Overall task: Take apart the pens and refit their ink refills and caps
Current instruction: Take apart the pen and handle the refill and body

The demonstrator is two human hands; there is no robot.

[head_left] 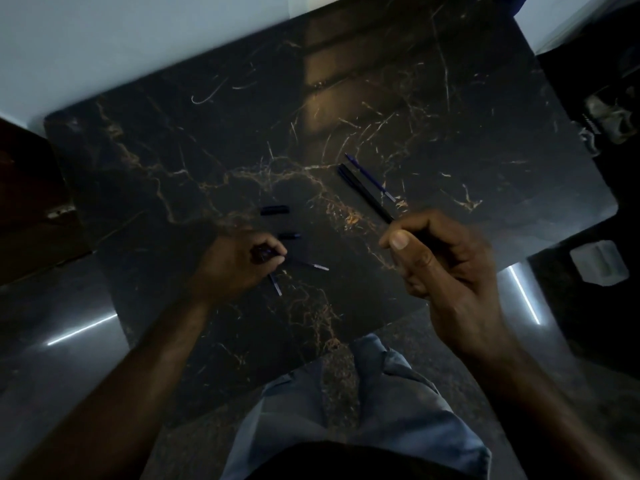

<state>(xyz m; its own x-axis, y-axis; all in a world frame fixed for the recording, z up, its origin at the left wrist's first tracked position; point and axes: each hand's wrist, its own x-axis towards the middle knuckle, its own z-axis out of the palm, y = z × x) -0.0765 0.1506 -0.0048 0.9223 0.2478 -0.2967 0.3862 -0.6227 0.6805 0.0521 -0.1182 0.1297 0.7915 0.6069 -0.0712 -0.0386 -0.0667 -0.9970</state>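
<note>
On the dark marble table (207, 150) lie pen parts. My right hand (440, 265) is closed around a thin black pen barrel (367, 195) that points up and left over the table. Beside that barrel lies a blue ink refill (370, 178). My left hand (235, 265) rests low on the table, fingers curled on a small dark pen piece (261, 252). Two thin refills (313, 266) (276, 285) stick out from under this hand. Two short dark caps (274, 210) (289, 235) lie just beyond it.
The table's near edge runs diagonally above my knees in blue jeans (363, 410). A glossy dark floor (62, 341) with bright light streaks surrounds the table. Dark furniture (31, 188) stands at the left and dim clutter (606, 116) at the right.
</note>
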